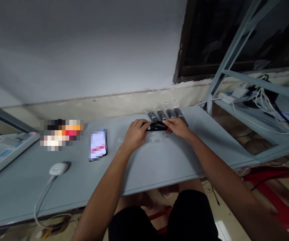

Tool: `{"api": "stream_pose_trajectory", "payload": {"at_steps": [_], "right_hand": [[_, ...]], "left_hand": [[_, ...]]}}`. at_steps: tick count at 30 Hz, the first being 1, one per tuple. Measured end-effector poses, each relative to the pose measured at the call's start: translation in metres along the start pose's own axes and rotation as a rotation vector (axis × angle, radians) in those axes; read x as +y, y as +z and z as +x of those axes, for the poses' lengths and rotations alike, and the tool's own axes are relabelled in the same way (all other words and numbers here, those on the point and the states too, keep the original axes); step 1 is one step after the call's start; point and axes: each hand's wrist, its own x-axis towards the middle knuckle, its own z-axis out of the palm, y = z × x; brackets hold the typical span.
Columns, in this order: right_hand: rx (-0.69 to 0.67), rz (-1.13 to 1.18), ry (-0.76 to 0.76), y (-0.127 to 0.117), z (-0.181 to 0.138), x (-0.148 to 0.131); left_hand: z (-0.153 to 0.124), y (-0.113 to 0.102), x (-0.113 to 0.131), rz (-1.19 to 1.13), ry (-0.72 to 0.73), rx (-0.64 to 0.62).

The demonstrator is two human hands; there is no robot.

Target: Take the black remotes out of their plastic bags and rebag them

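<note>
My left hand (135, 133) grips the left end of a slim black object (158, 126), whose exact kind I cannot make out. A small white patch shows near that end. The fingers of my right hand (178, 127) are closed on its right end, so the object lies level between both hands just over the tabletop. Right behind it, several dark items in clear plastic bags (169, 114) lie side by side in a row. Crumpled clear plastic (157, 138) rests under and in front of the black object.
On the grey table (159, 164), a phone (98, 145) lies left of my hands. Farther left are a blurred-out item (61, 134), a white corded device (58, 169) and a power strip (6, 155). A metal rack (247, 124) with tangled cables (262, 100) stands right.
</note>
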Motion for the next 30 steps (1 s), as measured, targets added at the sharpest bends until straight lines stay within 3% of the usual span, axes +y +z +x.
{"api": "stream_pose_trajectory", "payload": {"at_steps": [15,23,30], "right_hand": [[-0.012,-0.023,0.016,0.002,-0.008,-0.015],[-0.264,-0.04,0.009,-0.002,-0.013,-0.021],[-0.247,-0.028,0.043,0.0,-0.013,-0.022]], "left_hand": [[-0.002,0.006,0.006,-0.066,0.075,-0.021],[-0.002,0.01,0.008,-0.134,0.165,-0.029],[0.0,0.013,0.006,-0.137,0.162,-0.029]]}}
